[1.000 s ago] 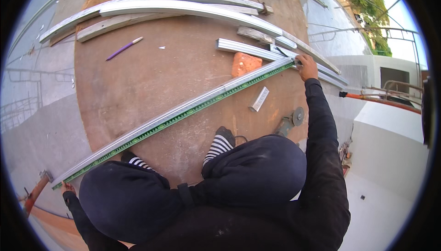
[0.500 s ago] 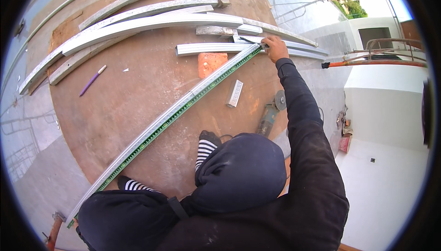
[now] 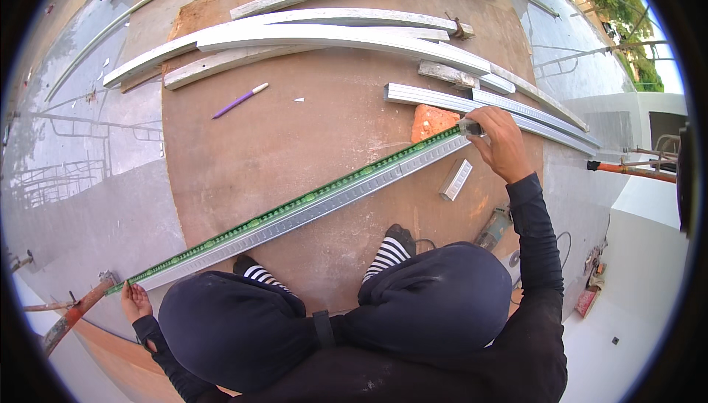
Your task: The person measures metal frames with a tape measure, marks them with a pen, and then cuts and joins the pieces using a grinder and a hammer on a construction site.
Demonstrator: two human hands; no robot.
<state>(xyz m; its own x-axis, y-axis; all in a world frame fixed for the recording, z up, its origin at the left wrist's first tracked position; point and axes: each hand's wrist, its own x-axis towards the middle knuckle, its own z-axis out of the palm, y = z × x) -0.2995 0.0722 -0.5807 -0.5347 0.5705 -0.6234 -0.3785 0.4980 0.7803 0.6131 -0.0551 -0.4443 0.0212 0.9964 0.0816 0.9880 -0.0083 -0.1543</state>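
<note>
A green measuring tape (image 3: 310,197) is drawn out in a straight diagonal, its long axis running from the lower left, near the person's left side, up to the right. It lies along the far edge of a silver metal channel (image 3: 354,190), parallel with it, above a brown board (image 3: 295,137). The tape's case is at the upper right end; its free end points to the lower left, beside a rusty orange pipe (image 3: 74,318).

The right hand (image 3: 503,141) is closed around the case, fingers curled over it. The left hand (image 3: 136,303) pinches the tape near its free end with the fingertips, the other fingers loosely bent.

An orange brick (image 3: 432,120) sits just beyond the case end, and a short metal offcut (image 3: 456,179) lies on the near side of the channel. An angle grinder (image 3: 494,229) rests near the right forearm; a purple marker (image 3: 240,101) lies well apart on the board.
</note>
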